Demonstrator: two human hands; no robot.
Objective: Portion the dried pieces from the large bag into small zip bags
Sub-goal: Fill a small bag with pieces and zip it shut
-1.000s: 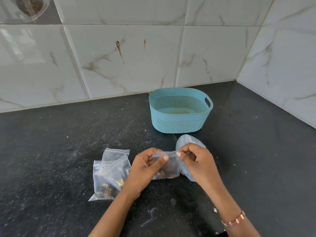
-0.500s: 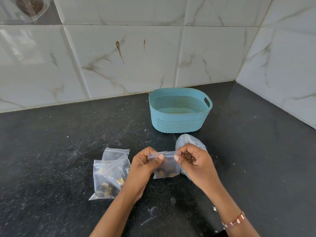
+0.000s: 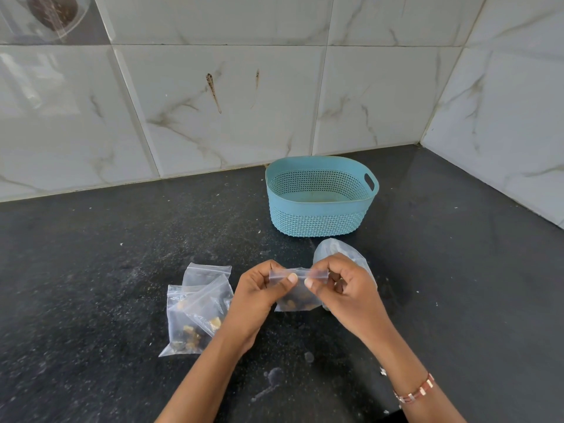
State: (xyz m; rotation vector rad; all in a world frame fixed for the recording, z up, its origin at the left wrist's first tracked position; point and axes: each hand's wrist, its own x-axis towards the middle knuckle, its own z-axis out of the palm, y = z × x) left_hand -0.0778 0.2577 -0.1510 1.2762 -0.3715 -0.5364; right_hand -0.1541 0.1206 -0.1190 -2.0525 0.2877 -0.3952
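Black speckled countertop [image 3: 91, 270] against marble-look wall tiles [image 3: 229, 102], with a teal perforated basket [image 3: 320, 215] standing by the back wall. In front of the basket: one small zip bag [image 3: 297, 296] holding dried pieces [image 3: 300, 300], pinched along its top strip by the left hand [image 3: 259, 297] and right hand [image 3: 348, 293], thumbs nearly meeting; the large bag [image 3: 338, 250] lies between basket and right hand, partly hidden. Front-left of the basket: a pile of filled zip bags [image 3: 198, 312] on the counter, just beside the left hand.
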